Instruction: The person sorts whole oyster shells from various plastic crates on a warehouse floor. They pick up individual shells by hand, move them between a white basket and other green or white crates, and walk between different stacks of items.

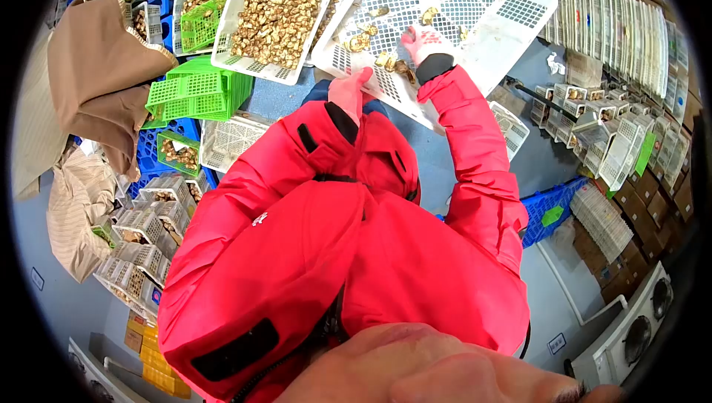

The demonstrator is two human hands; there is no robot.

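A large white plastic crate (475,40) with a mesh floor stands tilted in front of me, with a few brown-and-cream mushrooms (357,41) scattered inside. My left hand (348,93), in a pale pink glove, is closed at the crate's near left edge. Inside the crate is my right hand (425,43), in a glove with red dots, fingers curled close to a small cluster of mushroom pieces. Whatever its fingertips hold is hidden. To the left sits a white basket (221,51) heaped with similar mushrooms (276,21).
Green baskets (199,90) are stacked at the left, near a brown cloth (100,69). More filled baskets (148,229) stand on the lower left. Stacked white crates (608,32) line the right side, with a blue pallet (552,210) below them.
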